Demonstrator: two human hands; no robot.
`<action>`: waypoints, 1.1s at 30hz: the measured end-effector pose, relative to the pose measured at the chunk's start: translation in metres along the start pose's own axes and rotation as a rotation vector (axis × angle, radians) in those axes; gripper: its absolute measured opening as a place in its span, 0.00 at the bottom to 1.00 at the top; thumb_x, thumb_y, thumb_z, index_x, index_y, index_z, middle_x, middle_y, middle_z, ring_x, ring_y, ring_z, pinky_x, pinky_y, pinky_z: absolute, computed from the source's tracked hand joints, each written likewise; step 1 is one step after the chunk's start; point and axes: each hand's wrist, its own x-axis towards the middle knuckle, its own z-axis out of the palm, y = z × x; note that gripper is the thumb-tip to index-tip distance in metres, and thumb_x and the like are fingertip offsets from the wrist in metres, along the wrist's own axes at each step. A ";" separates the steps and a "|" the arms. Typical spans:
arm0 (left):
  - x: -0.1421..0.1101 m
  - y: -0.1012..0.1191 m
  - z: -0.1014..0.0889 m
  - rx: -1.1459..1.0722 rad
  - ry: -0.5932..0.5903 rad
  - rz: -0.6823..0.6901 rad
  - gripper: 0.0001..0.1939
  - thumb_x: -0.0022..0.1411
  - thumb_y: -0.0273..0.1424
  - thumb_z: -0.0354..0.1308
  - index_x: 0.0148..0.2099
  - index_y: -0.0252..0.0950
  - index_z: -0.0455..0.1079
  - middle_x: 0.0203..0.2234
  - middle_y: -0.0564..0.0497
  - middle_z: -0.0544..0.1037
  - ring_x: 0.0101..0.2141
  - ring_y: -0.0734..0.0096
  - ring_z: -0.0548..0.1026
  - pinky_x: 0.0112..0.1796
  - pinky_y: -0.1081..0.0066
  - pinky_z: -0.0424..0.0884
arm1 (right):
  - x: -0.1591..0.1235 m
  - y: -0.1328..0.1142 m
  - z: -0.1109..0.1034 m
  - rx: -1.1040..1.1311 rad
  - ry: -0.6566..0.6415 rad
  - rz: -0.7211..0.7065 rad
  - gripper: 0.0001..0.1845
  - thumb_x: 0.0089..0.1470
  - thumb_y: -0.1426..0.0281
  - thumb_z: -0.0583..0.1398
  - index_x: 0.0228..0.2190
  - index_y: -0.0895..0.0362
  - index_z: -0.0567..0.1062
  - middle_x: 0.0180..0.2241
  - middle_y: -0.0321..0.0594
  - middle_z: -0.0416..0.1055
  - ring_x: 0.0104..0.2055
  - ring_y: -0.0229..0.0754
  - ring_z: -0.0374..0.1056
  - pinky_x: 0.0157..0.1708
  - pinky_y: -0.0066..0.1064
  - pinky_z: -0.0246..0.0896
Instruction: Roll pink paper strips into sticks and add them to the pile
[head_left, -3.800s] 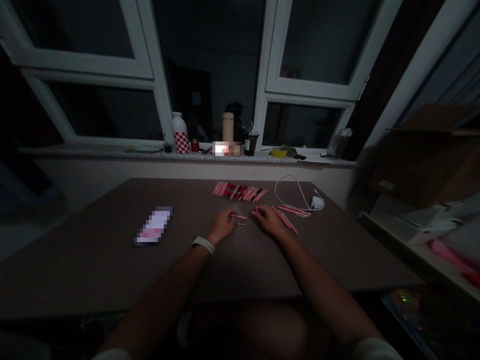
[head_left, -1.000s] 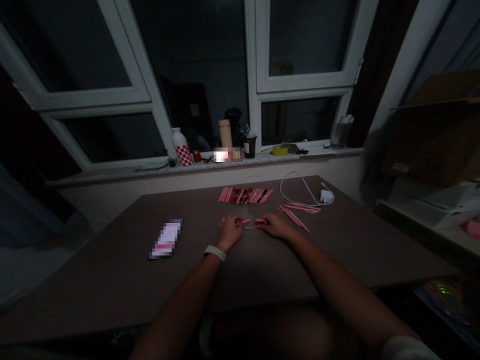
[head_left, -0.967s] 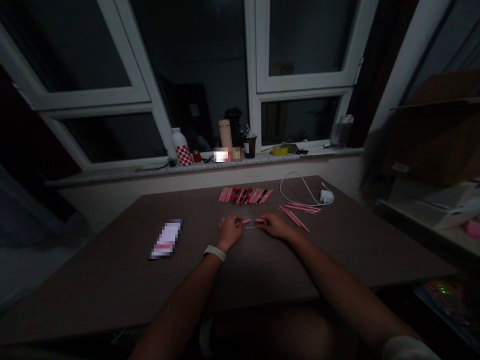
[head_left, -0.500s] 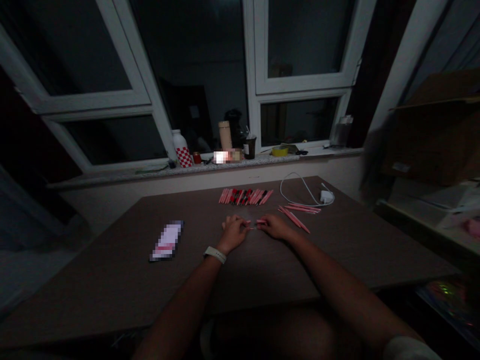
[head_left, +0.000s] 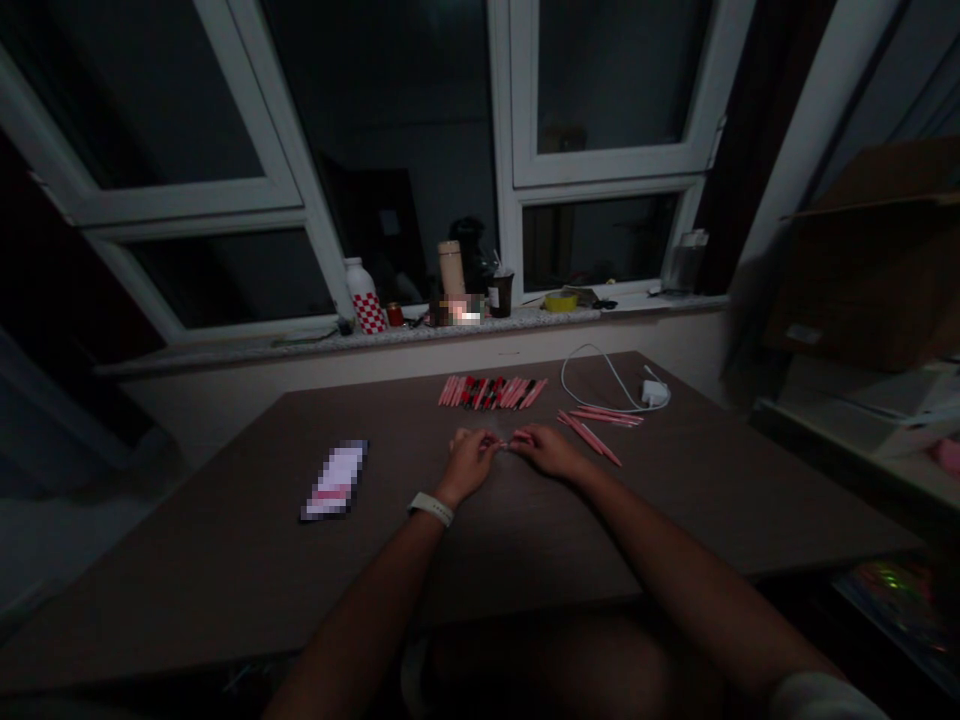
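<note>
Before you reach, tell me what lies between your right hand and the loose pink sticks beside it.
Nothing visible stands in the way: the right hand rests on the dark table, and the loose pink sticks lie just to its right.

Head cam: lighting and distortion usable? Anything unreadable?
Head view: dim, the left hand and right hand underlit; wide-angle bowing on the window frame; a pixelated patch on the table hides an object; what lies between the hands is too small to read.

Dim picture, the left hand [head_left: 469, 465] faintly lit, edges bowed and dark.
</note>
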 end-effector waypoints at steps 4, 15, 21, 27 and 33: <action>0.001 0.002 -0.001 -0.011 0.021 0.032 0.11 0.65 0.34 0.51 0.41 0.41 0.74 0.36 0.51 0.78 0.41 0.65 0.67 0.45 0.65 0.61 | 0.000 -0.002 -0.002 -0.030 0.035 0.036 0.13 0.56 0.62 0.58 0.28 0.59 0.73 0.24 0.36 0.68 0.28 0.39 0.61 0.29 0.27 0.50; 0.002 0.003 -0.001 -0.018 0.037 0.059 0.10 0.65 0.33 0.52 0.40 0.39 0.75 0.35 0.50 0.78 0.41 0.65 0.68 0.43 0.67 0.63 | -0.001 -0.011 -0.005 0.008 0.051 0.009 0.14 0.56 0.62 0.57 0.25 0.58 0.71 0.23 0.35 0.68 0.27 0.38 0.59 0.29 0.26 0.49; 0.002 0.003 -0.002 -0.016 0.068 0.025 0.11 0.65 0.33 0.51 0.40 0.38 0.75 0.36 0.50 0.78 0.42 0.65 0.69 0.45 0.67 0.63 | 0.000 -0.007 -0.004 0.025 0.075 0.040 0.14 0.56 0.62 0.57 0.25 0.59 0.70 0.22 0.34 0.66 0.26 0.37 0.59 0.27 0.26 0.48; 0.002 0.003 -0.001 -0.029 0.045 0.057 0.10 0.64 0.34 0.53 0.39 0.38 0.75 0.34 0.50 0.78 0.41 0.65 0.68 0.43 0.67 0.63 | 0.000 -0.010 -0.004 0.005 0.048 -0.010 0.15 0.56 0.62 0.57 0.24 0.58 0.69 0.23 0.34 0.65 0.27 0.37 0.59 0.28 0.26 0.48; 0.002 0.006 -0.002 -0.026 0.008 0.047 0.10 0.64 0.35 0.53 0.41 0.38 0.75 0.34 0.49 0.78 0.40 0.64 0.68 0.43 0.66 0.63 | 0.000 -0.012 -0.001 -0.011 0.034 -0.039 0.16 0.57 0.60 0.57 0.24 0.58 0.69 0.22 0.33 0.64 0.27 0.37 0.58 0.27 0.26 0.48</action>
